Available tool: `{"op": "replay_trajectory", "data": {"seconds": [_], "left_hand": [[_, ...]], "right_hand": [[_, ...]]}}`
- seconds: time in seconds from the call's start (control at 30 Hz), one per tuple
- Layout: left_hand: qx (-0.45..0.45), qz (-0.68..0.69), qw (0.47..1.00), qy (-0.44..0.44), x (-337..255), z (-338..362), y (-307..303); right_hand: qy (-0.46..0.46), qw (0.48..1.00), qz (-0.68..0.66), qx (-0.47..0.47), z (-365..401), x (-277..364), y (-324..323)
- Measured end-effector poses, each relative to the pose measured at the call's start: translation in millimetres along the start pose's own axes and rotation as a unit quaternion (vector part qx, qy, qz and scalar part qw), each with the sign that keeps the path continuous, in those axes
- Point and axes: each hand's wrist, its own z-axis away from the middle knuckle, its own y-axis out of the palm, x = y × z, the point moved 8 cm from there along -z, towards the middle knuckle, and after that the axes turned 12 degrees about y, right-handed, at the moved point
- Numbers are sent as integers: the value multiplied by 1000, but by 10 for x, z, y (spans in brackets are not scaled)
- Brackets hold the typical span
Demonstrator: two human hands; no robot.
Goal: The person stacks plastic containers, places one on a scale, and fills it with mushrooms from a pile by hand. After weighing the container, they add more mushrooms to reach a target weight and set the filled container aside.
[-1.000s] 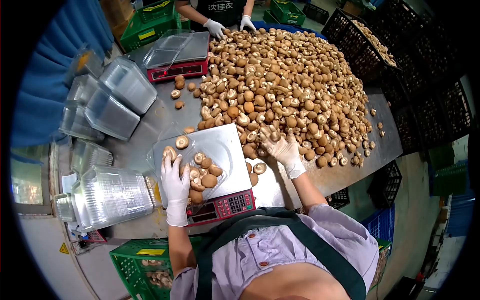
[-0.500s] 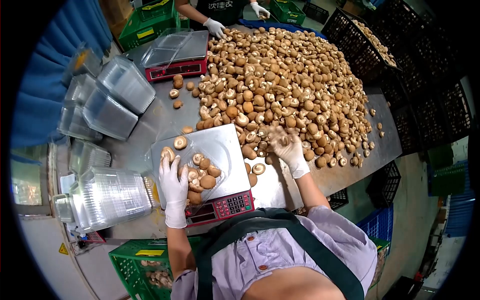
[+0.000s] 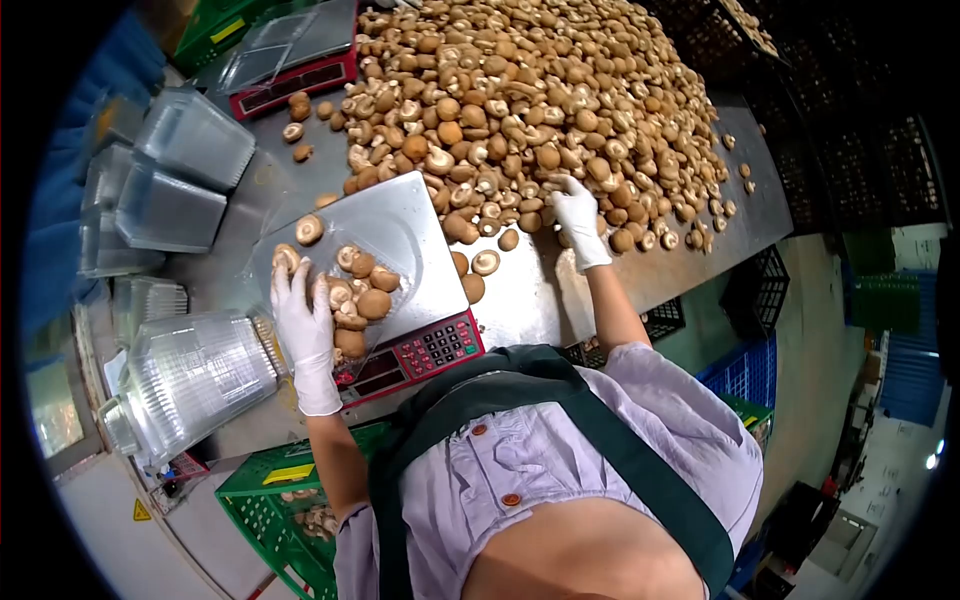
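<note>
My left hand (image 3: 303,330), in a white glove, lies over the left edge of a clear plastic tray (image 3: 398,292) on the scale's metal plate (image 3: 425,235). Its fingers are stretched out, with the tips touching a mushroom (image 3: 287,258). Several brown mushrooms (image 3: 373,303) sit in the tray, and another mushroom (image 3: 309,229) is just beyond its far-left side. My right hand (image 3: 578,222), also gloved, is at the near edge of the large mushroom pile (image 3: 540,110). Its fingers are bent but apart among the mushrooms; their undersides are hidden.
Stacked clear plastic trays (image 3: 200,375) stand at the left. A second red scale (image 3: 295,82) is at the far left, with loose mushrooms (image 3: 302,153) near it. A green crate (image 3: 275,480) is below the table, and black crates (image 3: 840,160) stand at the right.
The view has shifted, so the table sits higher and farther left. My right hand has straightened from a blurred, turned pose and reaches into the pile's edge. My left hand stays at the tray.
</note>
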Motion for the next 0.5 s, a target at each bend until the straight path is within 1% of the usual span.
{"op": "replay_trajectory", "data": {"seconds": [0.03, 0.1, 0.17, 0.2, 0.23, 0.3, 0.37, 0.43, 0.5], "left_hand": [[5, -1, 1000, -4, 11, -3, 9], [17, 9, 1000, -7, 4, 0, 21], [9, 17, 1000, -8, 2, -5, 8], [10, 24, 1000, -11, -9, -8, 3], [11, 24, 1000, -11, -8, -9, 8], [12, 23, 1000, -12, 6, -3, 11], [14, 22, 1000, -10, 17, -10, 10], [17, 24, 999, -12, 10, 1, 25], [10, 26, 1000, -7, -16, -8, -3]], "right_hand": [[-32, 996, 87, -13, 80, 122, 44], [-151, 972, 177, -37, 268, 317, 275], [-115, 960, 254, 10, 575, 468, 508], [-122, 957, 264, 11, 612, 477, 541], [-121, 957, 265, 11, 621, 483, 502], [-124, 956, 247, 98, 670, 481, 487], [-142, 947, 259, 125, 809, 412, 468], [-139, 955, 217, 147, 875, 280, 412], [-134, 971, 145, 137, 851, 131, 295]]}}
